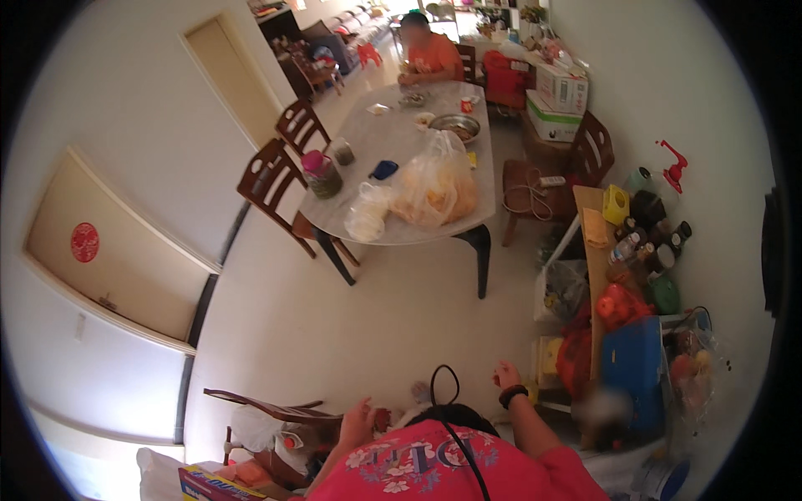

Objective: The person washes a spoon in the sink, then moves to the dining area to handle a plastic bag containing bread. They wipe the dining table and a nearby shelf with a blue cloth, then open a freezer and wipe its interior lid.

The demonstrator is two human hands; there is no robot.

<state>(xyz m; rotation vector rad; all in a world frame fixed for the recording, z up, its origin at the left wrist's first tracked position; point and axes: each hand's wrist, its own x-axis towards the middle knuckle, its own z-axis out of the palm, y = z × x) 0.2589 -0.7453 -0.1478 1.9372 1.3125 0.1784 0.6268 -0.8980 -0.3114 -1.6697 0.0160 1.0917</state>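
Note:
My left hand (358,421) hangs low beside a wooden chair (276,406), its fingers loosely bent and nothing seen in them. A small red thing beside its fingers is too unclear to name. My right hand (507,374), with a dark band on the wrist, hangs over the floor to the left of a wooden shelf (584,241). Its fingers are half curled, and no held thing shows. Ahead stands a grey-topped dining table (391,141) bearing a large plastic bag of orange-yellow items (438,191), a smaller white bag (366,216) and a pink-lidded jar (321,175).
A person in orange (435,59) sits at the table's far end. A metal basin (454,127) stands on the table. Along the right wall are stacked cartons (557,106), a chair with a power strip (551,181), bottles (626,247) and a blue box (633,369). Pale floor (388,313) lies before me.

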